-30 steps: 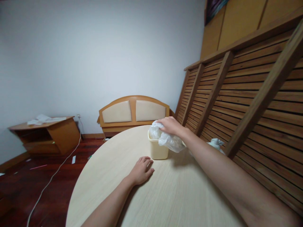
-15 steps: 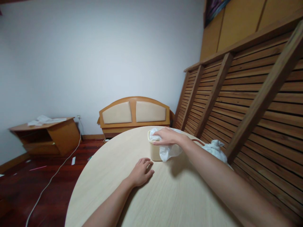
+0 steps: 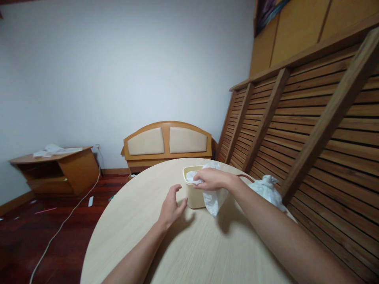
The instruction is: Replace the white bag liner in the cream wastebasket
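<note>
At the far left a low wooden cabinet [image 3: 78, 171] stands by the pale wall [image 3: 133, 71], with white papers [image 3: 52, 150] spread on its top; in front of it, on the dark red floor [image 3: 23, 248], lie a thin pink stick [image 3: 45, 210] and a small white strip [image 3: 90, 201], and a pale cable [image 3: 63, 226] runs from near the wall socket [image 3: 98, 146] toward the near left; farther right, against the far wall, stands an arched wooden headboard [image 3: 166, 138] with two cream panels.

The round, pale table [image 3: 130, 228] fills the near middle; over its left part is the left hand [image 3: 171, 208], half open, thumb and fingers apart, holding nothing, just left of the bin; whether it touches the tabletop I cannot tell.

The pale yellow bin [image 3: 194, 197] stands upright toward the table's far side; the right hand [image 3: 211, 178], at the right of its rim, is closed on a thin white plastic bag [image 3: 214, 203], part of which lies in the bin's mouth while the rest hangs outside on the right.

To the right, beyond the right forearm, sits a knotted white bundle [image 3: 266, 191], a thin reddish-brown strip [image 3: 245, 176] near it; at the far right a slatted wooden frame [image 3: 287, 81] leans before yellowish cupboards [image 3: 299, 35].
</note>
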Demonstrator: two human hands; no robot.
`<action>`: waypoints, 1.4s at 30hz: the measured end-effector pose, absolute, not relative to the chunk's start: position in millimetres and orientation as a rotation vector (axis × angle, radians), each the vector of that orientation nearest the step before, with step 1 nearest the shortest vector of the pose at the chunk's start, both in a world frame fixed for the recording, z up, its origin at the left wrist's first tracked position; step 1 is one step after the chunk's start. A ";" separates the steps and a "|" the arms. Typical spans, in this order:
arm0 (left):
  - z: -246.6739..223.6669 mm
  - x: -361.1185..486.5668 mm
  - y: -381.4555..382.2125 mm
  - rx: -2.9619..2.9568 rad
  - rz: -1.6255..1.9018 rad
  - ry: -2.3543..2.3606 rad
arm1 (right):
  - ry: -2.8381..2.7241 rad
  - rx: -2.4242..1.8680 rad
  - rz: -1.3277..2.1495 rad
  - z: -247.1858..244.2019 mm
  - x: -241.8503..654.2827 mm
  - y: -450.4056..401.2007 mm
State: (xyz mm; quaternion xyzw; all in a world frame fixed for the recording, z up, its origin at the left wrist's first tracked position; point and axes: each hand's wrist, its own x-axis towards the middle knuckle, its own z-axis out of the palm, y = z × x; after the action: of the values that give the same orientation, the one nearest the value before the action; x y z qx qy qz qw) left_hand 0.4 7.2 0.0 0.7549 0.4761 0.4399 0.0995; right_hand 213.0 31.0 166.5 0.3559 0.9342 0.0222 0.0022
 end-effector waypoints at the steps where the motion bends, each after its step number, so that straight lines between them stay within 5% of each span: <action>1: 3.2 0.7 6.1 2.232 1.394 1.350 | 2.939 1.102 0.062 166.6 212.3 24.8; 17: 69.1 24.2 -42.3 2.521 1.790 0.807 | 3.342 1.493 -0.619 182.7 266.7 -19.5; 24: 141.2 60.2 -62.5 3.131 0.813 0.761 | 3.169 1.672 -0.730 170.6 289.4 -7.6; 30: 144.4 67.2 -48.7 3.031 0.739 1.162 | 3.009 1.736 -0.634 168.2 299.7 -4.0; 42: 134.6 61.9 -41.4 2.785 0.803 1.090 | 3.016 1.785 -0.780 158.8 297.0 6.4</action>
State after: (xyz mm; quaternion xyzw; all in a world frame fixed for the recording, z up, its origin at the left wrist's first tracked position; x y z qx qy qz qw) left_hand 61.9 -41.4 134.6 0.8992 0.3518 0.2592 0.0224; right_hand 297.0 6.4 158.8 0.4846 0.8190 -0.2119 -0.2223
